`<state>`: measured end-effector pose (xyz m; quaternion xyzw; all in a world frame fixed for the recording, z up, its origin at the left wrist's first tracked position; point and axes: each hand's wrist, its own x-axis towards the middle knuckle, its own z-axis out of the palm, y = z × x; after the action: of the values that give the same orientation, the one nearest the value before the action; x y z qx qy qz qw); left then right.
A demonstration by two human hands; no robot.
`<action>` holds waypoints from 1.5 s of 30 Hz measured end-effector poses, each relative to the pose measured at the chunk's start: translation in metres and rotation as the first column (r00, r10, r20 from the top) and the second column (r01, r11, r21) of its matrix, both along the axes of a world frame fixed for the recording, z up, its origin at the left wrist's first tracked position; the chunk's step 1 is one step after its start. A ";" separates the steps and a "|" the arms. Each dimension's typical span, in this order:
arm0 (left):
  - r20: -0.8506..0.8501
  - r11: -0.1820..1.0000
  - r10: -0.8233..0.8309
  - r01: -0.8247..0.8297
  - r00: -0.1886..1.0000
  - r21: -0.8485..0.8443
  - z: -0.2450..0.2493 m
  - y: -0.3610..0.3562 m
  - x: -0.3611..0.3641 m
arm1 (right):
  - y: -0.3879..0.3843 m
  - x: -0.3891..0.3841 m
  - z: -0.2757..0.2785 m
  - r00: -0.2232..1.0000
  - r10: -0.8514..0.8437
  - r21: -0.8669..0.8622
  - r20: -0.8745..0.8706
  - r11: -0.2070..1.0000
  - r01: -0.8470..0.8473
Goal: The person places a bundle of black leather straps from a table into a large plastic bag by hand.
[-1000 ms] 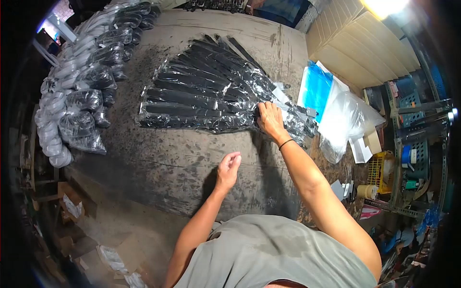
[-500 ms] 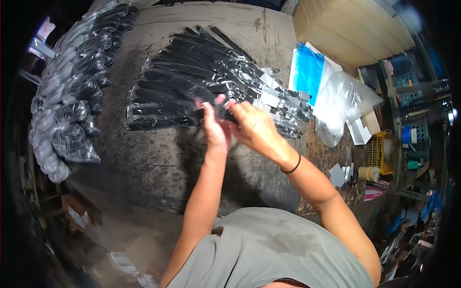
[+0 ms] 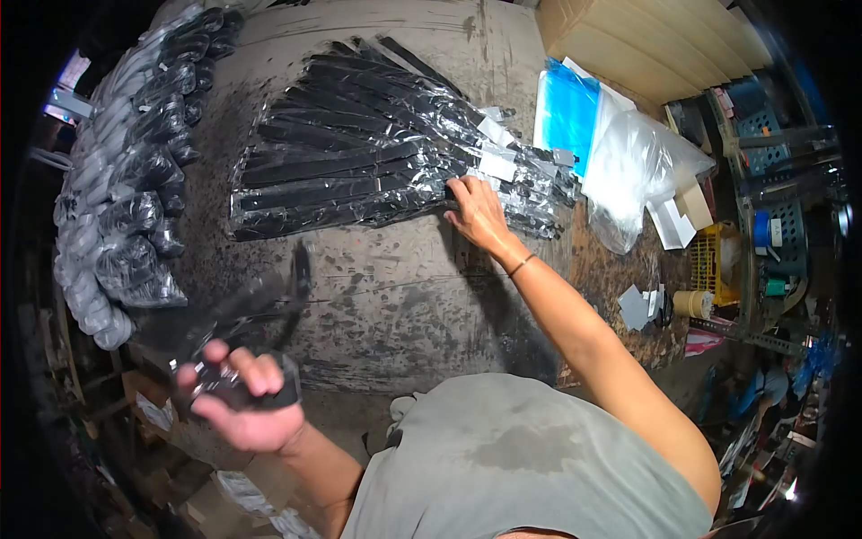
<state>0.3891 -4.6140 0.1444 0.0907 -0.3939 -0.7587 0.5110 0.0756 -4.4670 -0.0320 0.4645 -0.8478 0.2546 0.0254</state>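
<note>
Left hand [image 3: 238, 400] clenched on bagged black strip [image 3: 296, 274], blurred, long axis running up-right, right hand [image 3: 474, 211] open, flat on fanned pile [image 3: 359, 153]

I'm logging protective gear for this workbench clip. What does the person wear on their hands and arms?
No gloves: the left hand and the right hand are bare, fingers included. Both forearms are uncovered too. A thin dark band circles the right wrist. The grey shirt covers the shoulders and torso, and no sleeve reaches the elbows.
</note>
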 end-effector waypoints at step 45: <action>-0.060 0.653 -0.460 0.383 0.886 0.653 -0.119 0.042 -0.113 | -0.042 -0.073 0.031 0.948 -0.021 0.227 0.318 0.972 -0.055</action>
<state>0.2758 -4.5717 0.0253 0.2093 -0.1449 -0.9383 0.2342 0.0029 -4.5089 -0.0009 0.4244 -0.8607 0.2254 -0.1683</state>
